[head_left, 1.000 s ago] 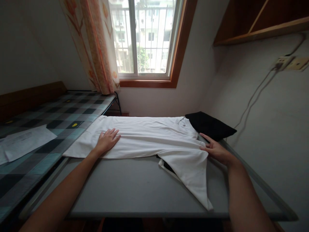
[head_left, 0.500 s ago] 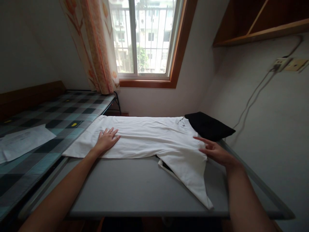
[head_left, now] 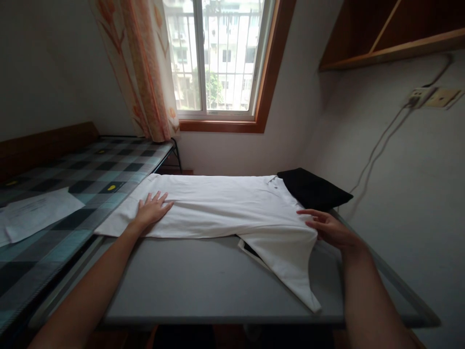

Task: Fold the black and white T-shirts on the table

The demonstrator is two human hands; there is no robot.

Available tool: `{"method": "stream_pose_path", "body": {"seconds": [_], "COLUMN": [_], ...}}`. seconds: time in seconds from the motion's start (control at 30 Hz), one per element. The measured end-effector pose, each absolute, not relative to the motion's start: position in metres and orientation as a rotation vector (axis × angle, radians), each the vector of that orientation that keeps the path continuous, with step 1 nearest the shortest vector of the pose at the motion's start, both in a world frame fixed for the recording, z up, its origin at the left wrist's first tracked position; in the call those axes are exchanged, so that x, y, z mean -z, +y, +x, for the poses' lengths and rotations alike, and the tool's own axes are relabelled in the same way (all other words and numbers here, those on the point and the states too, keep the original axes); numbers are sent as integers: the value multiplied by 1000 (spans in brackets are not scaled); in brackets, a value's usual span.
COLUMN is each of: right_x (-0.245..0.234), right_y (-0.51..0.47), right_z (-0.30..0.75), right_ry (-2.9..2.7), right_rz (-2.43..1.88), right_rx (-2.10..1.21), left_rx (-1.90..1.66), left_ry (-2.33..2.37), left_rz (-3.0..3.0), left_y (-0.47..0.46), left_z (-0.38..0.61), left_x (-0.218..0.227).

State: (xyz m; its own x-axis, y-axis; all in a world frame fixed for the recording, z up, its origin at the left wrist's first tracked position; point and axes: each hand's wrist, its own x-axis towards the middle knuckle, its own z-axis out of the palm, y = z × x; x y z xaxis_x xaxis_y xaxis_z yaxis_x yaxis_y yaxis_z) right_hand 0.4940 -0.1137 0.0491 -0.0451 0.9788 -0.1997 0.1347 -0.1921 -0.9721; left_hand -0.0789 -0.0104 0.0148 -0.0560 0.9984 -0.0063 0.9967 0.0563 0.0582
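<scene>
A white polo shirt (head_left: 225,206) lies folded lengthwise across the grey table (head_left: 189,286), collar toward the right, one sleeve (head_left: 290,264) pointing at the front edge. My left hand (head_left: 150,211) rests flat on the shirt's hem end, fingers spread. My right hand (head_left: 329,228) is at the shoulder by the sleeve, fingers stretched out and touching the cloth's edge; nothing is gripped.
A folded black garment (head_left: 312,189) lies at the table's far right corner. A bed with a checked cover (head_left: 72,184) and a white paper sheet (head_left: 34,213) adjoins on the left. The wall stands close on the right, with a socket and cable (head_left: 423,97).
My left hand slid a little left along the shirt. My right hand shifted slightly up and right at the shoulder, and the cloth there looks smoother.
</scene>
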Motion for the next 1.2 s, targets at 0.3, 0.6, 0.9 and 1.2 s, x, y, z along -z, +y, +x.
{"method": "stream_pose_path", "body": {"seconds": [0.3,0.6,0.9,1.2], "right_x": [-39,-28,-30,-16], "right_y": [-114,-130,-130,-129], "right_z": [486,493,494,495], "right_ry": [-1342,-1281,-1271,-1162], "right_rz": [-1599,-1694,-1592,-1386], "right_rx": [-1420,-1413,-1381,-1249], "left_rx": [-65,-90,-4,-186], "left_ry": [2113,1853,1998,2407], "left_rz": [2290,2426,2422,1683], "left_y": [-15,-43,-54,-59], "left_z": [-98,-143,-202,-220], "left_x": [-9,-22,-38,-44]}}
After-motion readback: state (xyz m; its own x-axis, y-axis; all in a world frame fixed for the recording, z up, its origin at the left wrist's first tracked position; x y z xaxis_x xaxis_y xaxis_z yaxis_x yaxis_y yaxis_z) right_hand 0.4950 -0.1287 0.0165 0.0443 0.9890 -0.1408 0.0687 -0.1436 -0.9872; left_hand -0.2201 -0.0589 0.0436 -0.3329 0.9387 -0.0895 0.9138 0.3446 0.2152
